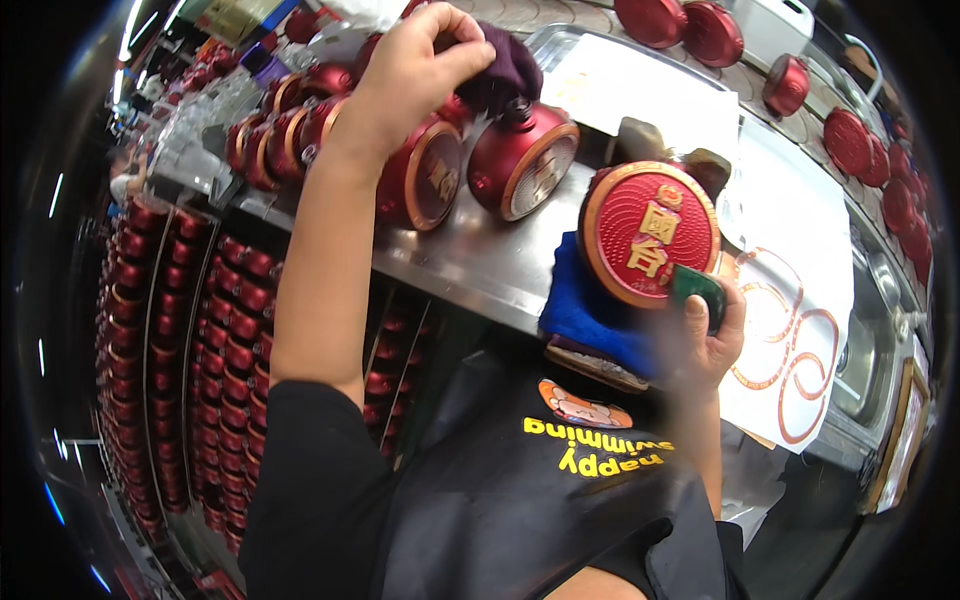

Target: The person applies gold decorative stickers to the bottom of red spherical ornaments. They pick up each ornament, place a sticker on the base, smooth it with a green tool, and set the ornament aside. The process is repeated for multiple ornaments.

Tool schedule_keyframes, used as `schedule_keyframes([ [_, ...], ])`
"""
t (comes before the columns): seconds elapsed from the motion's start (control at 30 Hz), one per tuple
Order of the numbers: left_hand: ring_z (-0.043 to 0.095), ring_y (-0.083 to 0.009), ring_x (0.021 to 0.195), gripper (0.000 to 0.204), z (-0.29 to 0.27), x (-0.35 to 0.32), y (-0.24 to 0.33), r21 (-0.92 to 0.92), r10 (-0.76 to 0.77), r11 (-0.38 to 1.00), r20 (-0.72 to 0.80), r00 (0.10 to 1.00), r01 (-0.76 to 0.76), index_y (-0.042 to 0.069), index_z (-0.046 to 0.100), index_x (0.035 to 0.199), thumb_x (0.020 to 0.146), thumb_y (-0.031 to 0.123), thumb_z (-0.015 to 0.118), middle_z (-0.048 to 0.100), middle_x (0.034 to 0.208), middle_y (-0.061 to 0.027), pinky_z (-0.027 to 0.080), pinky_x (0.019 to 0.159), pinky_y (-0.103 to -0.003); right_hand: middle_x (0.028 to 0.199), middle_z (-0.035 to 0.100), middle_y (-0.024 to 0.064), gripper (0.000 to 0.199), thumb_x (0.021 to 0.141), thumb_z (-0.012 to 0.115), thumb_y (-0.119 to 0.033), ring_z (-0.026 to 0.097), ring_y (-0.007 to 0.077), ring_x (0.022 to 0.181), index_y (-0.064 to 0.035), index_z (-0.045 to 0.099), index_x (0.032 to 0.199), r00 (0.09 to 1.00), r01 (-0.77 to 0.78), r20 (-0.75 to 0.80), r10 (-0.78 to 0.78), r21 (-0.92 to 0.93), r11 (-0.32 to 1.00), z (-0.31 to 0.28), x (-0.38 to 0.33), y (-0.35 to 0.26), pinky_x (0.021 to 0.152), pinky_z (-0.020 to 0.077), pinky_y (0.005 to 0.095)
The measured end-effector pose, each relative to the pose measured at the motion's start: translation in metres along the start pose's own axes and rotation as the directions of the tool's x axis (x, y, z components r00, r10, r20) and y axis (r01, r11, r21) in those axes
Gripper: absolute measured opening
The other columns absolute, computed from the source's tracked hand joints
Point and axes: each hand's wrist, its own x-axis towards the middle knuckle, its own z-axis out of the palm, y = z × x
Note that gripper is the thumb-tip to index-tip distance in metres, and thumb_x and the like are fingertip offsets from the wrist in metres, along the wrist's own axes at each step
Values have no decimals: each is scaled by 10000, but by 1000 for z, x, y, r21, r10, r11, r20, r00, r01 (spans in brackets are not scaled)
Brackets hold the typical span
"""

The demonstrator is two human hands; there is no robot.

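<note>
A round red flask (650, 232) with an orange-gold rim and raised gold characters rests tilted on a folded blue cloth (590, 305) at the bench's front edge. At its lower right, my right hand (718, 335) grips a small dark green block (698, 295) against the flask face. My left hand (425, 65) reaches far across, thumb and forefinger pinched at a dark purple cloth (508, 75). That cloth hangs just above the neck of another red flask (525, 160). One more red flask (420, 175) stands beneath my left wrist.
Several red flasks line the steel bench (460, 255) to the left, and racks of them (235, 360) fill the lower left. White sheets (790, 200) lie right, one carrying loose orange rings (800, 350). Behind the flask sit brownish blocks (640, 140). More red pieces (712, 32) stand along the far side.
</note>
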Motion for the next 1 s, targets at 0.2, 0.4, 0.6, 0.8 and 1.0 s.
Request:
schedule_keyframes([
  [0.2,612,-373,964,306,103,-31,23,240,277,933,-1,961,-269,61,677,1198,895,80,640,625,1039,-204,500,915,-467,1025,712,103,346,995,746,-225,663,156,915,8,621,1218,995,-31,-93,25,-58,998,-6,-1,-9,843,533,287],
  [0.4,552,-357,962,203,153,-23,3,132,274,953,7,962,-272,88,712,1077,894,27,648,600,955,-158,474,890,-440,1022,713,105,355,988,754,-225,665,161,913,9,622,1219,998,39,-45,-46,-134,990,-9,7,-9,836,536,292],
  [0.6,609,-325,942,186,159,-8,8,237,307,905,211,928,-353,70,737,1098,939,105,649,696,995,-150,501,872,-408,1012,716,123,375,992,741,-246,677,193,912,12,619,1235,998,35,-37,-42,-159,987,-8,10,-7,842,539,315],
  [0.8,630,-363,978,333,143,-27,-3,129,325,928,175,929,-349,70,738,1174,950,317,741,702,1036,-197,498,924,-432,996,711,115,382,1009,722,-273,669,171,880,4,613,1249,990,-140,-31,139,-41,989,-8,6,-4,802,539,304],
  [1.0,633,-348,1036,211,146,-75,-22,189,390,911,-109,914,-366,44,766,1145,952,116,722,701,1121,-180,490,951,-405,992,697,88,360,1021,709,-263,644,142,875,2,613,1245,997,-51,-67,47,-59,997,-4,7,1,803,526,281],
])
